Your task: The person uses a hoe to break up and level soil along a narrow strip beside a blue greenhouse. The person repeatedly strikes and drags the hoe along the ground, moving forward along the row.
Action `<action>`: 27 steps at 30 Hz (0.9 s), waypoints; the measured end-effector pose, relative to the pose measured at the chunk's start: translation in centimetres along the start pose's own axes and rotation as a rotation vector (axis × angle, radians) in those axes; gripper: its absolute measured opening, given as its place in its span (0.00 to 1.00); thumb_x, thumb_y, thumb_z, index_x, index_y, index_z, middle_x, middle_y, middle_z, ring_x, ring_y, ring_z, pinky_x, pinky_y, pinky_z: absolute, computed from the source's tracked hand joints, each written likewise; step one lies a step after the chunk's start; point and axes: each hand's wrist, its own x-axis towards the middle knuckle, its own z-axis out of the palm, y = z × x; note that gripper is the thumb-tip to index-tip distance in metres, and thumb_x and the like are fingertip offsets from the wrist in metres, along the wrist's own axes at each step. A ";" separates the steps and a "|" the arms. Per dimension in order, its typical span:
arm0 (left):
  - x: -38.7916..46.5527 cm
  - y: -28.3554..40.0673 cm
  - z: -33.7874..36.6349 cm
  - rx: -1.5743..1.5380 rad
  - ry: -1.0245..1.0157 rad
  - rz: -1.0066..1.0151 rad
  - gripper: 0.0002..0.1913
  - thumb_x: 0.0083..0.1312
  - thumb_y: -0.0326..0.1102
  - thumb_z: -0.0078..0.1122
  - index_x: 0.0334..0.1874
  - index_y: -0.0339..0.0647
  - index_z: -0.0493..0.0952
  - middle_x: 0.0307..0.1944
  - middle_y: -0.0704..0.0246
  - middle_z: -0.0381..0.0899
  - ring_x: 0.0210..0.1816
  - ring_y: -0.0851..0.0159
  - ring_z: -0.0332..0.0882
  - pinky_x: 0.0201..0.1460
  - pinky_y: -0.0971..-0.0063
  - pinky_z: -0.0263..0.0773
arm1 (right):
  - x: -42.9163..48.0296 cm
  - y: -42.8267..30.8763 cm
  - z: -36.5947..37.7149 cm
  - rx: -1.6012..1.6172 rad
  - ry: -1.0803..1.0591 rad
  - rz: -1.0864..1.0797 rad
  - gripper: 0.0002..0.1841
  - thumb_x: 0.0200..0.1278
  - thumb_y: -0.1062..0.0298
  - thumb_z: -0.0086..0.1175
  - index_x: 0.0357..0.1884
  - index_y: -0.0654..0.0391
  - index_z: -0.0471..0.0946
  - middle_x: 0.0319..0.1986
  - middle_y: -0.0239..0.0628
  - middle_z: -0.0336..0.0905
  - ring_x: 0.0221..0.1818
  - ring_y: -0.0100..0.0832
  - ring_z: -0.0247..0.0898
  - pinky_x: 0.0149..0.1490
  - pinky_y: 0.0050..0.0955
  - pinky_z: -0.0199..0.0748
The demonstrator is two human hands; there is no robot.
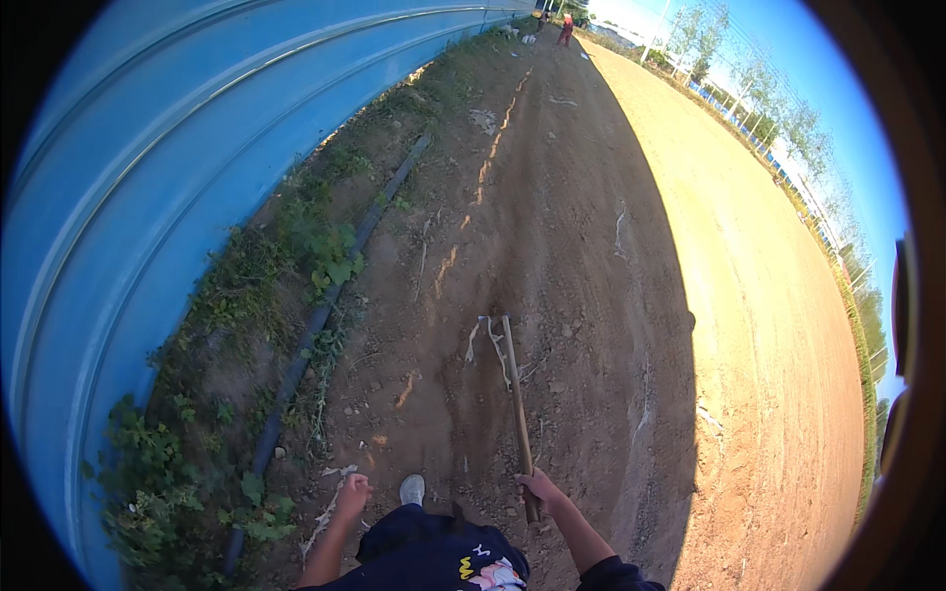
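Observation:
My right hand (539,489) is closed around the lower end of a long wooden handle (520,414). The handle belongs to a hoe-like tool, whose narrow metal head (494,318) is at the soil ahead of me. Pale, torn strips of what looks like plastic film (498,347) hang from the head and trail along the handle. My left hand (355,495), fingers curled, is low on the left. Another whitish strip (319,526) runs beside and behind it; whether the fingers grip it cannot be made out. One light shoe (412,489) shows between my hands.
A dark pipe (318,318) runs lengthwise through weeds (281,273) along a blue corrugated metal wall (148,185). Bare, shaded soil (591,295) borders a sunlit strip of ground (761,295). Film scraps (619,229) lie about. Far ahead stands a person in red (566,29).

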 end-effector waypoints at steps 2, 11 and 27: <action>0.3 4.8 2.0 -0.080 -0.110 0.022 0.12 0.67 0.39 0.41 0.46 0.39 0.67 0.32 0.67 0.78 0.31 0.71 0.76 0.30 0.77 0.71 | 0.5 -1.1 2.7 0.094 -0.041 -0.012 0.12 0.56 0.69 0.52 0.39 0.59 0.62 0.21 0.31 0.65 0.20 0.24 0.64 0.26 0.26 0.68; -4.3 20.3 12.4 -0.443 -0.642 -0.289 0.21 0.66 0.34 0.44 0.60 0.42 0.54 0.49 0.64 0.66 0.40 0.69 0.73 0.33 0.76 0.74 | 2.6 -2.8 9.3 0.089 -0.023 -0.021 0.12 0.59 0.65 0.51 0.40 0.59 0.65 0.29 0.33 0.69 0.30 0.27 0.69 0.36 0.27 0.70; 0.8 29.3 7.0 -0.085 -0.497 -0.390 0.30 0.64 0.36 0.50 0.64 0.43 0.48 0.27 0.69 0.69 0.16 0.77 0.63 0.14 0.83 0.61 | 22.1 -9.6 8.4 0.982 -0.408 0.322 0.09 0.59 0.61 0.52 0.26 0.53 0.68 0.23 0.29 0.68 0.29 0.27 0.67 0.39 0.28 0.69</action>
